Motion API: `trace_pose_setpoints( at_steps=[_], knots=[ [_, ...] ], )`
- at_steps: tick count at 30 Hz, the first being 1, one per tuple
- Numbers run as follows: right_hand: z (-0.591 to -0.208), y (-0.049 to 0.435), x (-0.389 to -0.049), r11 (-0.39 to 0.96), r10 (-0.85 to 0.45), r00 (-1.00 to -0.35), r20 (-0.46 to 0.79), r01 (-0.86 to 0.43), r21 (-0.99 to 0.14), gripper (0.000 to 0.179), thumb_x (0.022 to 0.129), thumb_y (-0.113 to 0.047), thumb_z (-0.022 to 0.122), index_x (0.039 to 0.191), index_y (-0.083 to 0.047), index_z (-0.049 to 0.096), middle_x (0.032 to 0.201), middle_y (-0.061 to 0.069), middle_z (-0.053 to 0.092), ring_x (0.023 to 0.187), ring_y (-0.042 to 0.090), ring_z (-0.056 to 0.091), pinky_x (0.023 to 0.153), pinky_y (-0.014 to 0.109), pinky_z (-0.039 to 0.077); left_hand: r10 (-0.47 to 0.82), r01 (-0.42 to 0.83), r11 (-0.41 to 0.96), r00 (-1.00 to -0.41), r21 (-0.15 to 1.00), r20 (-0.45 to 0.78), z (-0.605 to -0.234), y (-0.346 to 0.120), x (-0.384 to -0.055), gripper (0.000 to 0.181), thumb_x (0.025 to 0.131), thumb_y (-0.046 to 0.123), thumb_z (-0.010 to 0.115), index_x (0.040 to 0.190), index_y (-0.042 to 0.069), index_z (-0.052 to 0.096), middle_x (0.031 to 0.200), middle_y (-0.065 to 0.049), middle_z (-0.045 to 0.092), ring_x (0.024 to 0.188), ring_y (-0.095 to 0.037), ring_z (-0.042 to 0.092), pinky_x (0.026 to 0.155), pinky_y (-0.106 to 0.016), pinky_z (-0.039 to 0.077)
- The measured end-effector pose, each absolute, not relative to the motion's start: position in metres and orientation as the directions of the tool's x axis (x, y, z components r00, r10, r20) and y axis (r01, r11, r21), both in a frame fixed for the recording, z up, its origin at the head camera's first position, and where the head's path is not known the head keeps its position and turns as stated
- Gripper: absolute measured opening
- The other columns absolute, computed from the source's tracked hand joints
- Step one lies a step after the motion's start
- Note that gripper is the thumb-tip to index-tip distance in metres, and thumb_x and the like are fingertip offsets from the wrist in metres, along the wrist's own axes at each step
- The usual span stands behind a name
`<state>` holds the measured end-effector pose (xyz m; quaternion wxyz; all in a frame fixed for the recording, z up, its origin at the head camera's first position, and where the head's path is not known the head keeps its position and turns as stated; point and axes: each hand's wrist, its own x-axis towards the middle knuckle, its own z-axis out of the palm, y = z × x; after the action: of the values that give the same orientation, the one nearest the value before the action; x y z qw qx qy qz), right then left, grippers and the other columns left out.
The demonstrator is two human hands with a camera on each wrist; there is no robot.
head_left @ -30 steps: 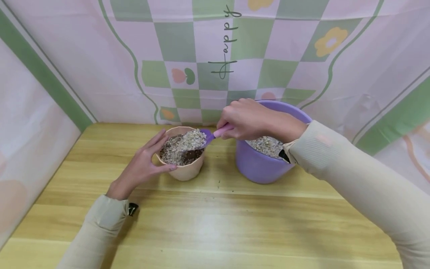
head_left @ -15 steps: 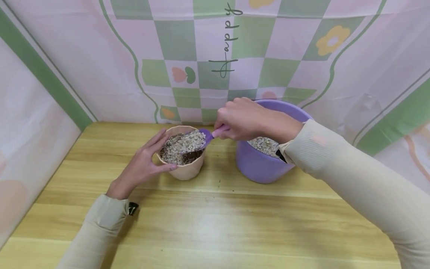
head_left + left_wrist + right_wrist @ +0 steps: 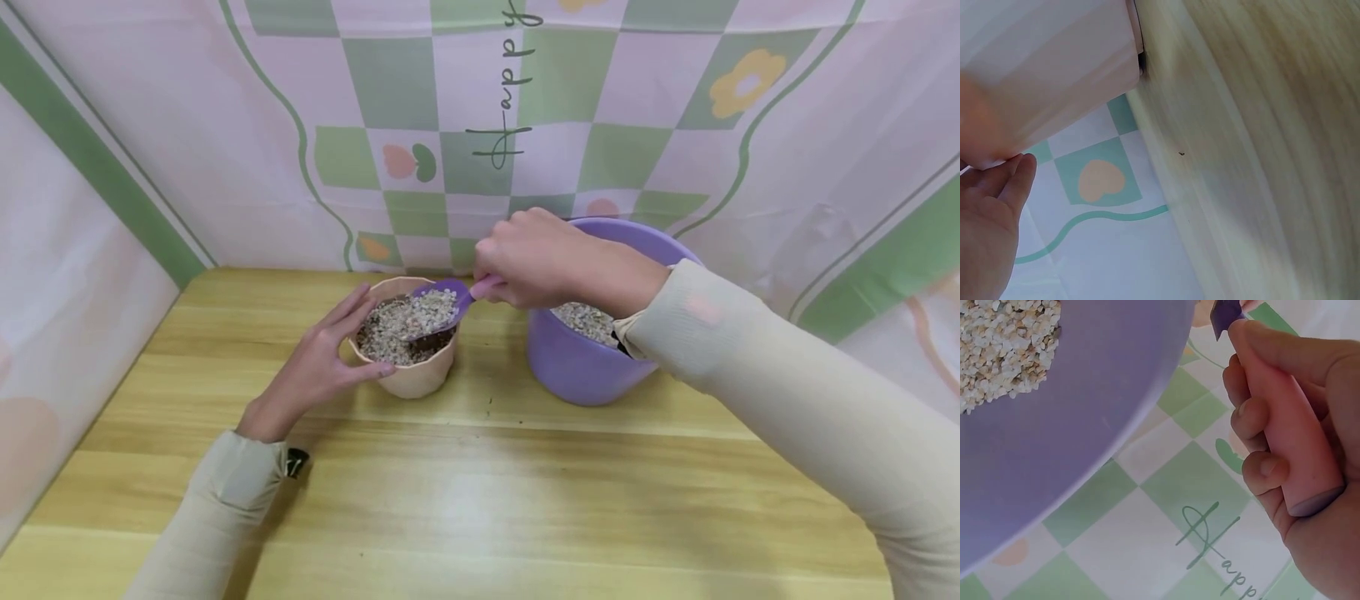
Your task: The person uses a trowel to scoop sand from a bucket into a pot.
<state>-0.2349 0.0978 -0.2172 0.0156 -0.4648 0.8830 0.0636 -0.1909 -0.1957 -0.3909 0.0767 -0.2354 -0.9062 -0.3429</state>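
Note:
My right hand (image 3: 528, 258) grips the pink handle (image 3: 1288, 431) of a purple hand trowel (image 3: 450, 293), its fingers wrapped round it in the right wrist view. The blade holds pale gravel (image 3: 433, 310) and tilts over a peach flower pot (image 3: 416, 383). Inside the pot, pale gravel partly covers dark soil (image 3: 435, 342). My left hand (image 3: 315, 362) holds the pot from its left side, thumb at the near rim and fingers along the far side. In the left wrist view, the fingers (image 3: 1019, 181) touch the pot wall (image 3: 1054, 56).
Right of the pot stands a larger purple bucket (image 3: 588, 379) containing pale gravel (image 3: 1007, 350), partly hidden by my right forearm. Both containers stand near the back of the wooden table (image 3: 465, 500), before a patterned cloth (image 3: 480, 100). A few dark specks lie on the wood.
My right hand has shifted slightly left and up, and the trowel has tipped. Less gravel lies on its blade, more of which now shows. My left hand stays on the pot.

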Motion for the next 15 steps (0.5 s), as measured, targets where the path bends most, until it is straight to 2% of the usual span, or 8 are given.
trace_pose_setpoints(
  at_steps=[15],
  knots=[
    [-0.2116, 0.0958, -0.2301, 0.542, -0.827, -0.559, -0.062, -0.821, 0.176, 0.026, 0.095, -0.031, 0.068, 0.074, -0.016, 0.069, 0.068, -0.001, 0.061, 0.06, 0.023, 0.056, 0.056, 0.041, 0.05, 0.368, 0.471, 0.649, -0.882, 0.597, 0.295, -0.3924, -0.195, -0.1911, 0.098, 0.079, 0.05, 0.081, 0.155, 0.013, 0.033, 0.165, 0.002, 0.015, 0.146, -0.04, 0.026, 0.112, -0.065, 0.028]
  ],
)
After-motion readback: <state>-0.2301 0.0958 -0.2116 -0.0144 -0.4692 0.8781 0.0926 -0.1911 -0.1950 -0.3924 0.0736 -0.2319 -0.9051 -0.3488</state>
